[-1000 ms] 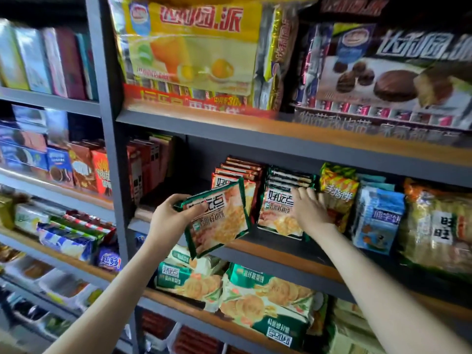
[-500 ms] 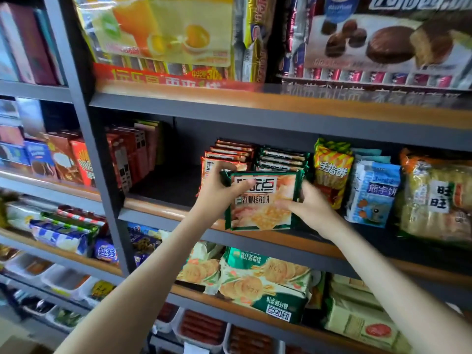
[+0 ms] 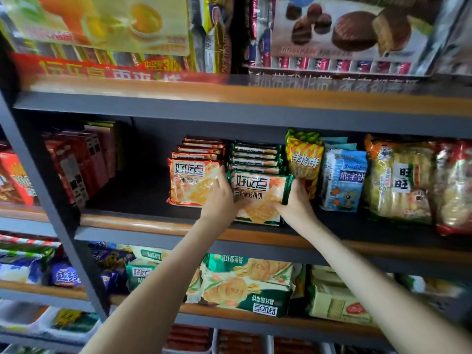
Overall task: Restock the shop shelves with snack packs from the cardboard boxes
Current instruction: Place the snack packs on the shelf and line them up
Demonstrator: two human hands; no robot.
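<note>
**Green pack going in at the front of its row**

Both hands are closing on the green snack pack (image 3: 259, 194): left hand (image 3: 221, 198) and right hand (image 3: 293, 201) are pinching opposite edges, keeping it upright. Behind the grip, matching packs (image 3: 255, 155) are standing; the shelf (image 3: 153, 222) is taking its bottom edge.

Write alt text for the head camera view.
Two bare hands, left hand and right hand, hold a green-edged biscuit pack upright at the front of its row on the middle shelf, between orange packs and a yellow snack bag.
</note>
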